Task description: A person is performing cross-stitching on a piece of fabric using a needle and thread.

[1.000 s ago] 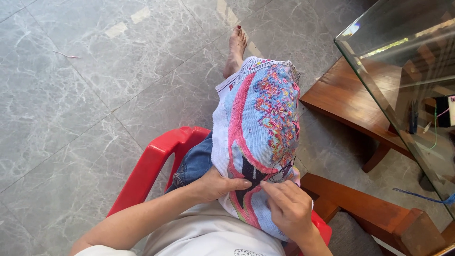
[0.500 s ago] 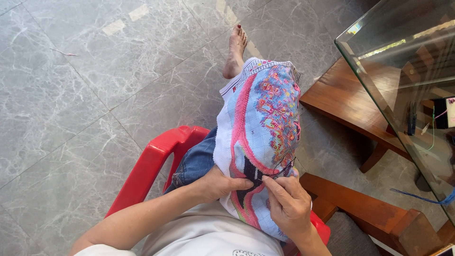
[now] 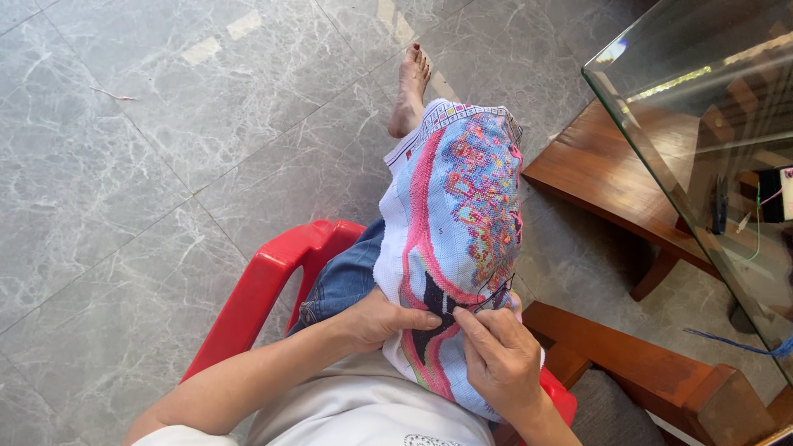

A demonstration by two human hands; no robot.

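Head cam looks straight down at an embroidery cloth [image 3: 454, 239] draped over the lap, its long axis running from the waist out toward the bare foot [image 3: 409, 91], with the patterned top edge pointing away. Left hand [image 3: 380, 318] pinches the cloth's near left edge, thumb on top. Right hand [image 3: 496, 363] sits just beside it, fingertips closed on a dark thread [image 3: 493, 293] at the black patch; any needle is too small to make out. Seat is a red plastic chair [image 3: 264, 289] on grey marble floor tiles [image 3: 124, 165], with a glass tabletop [image 3: 702, 140] and wooden bench [image 3: 611, 173] off to the right. Compared with half a second back, the right hand has slid slightly up the cloth; the cloth itself looks unchanged.
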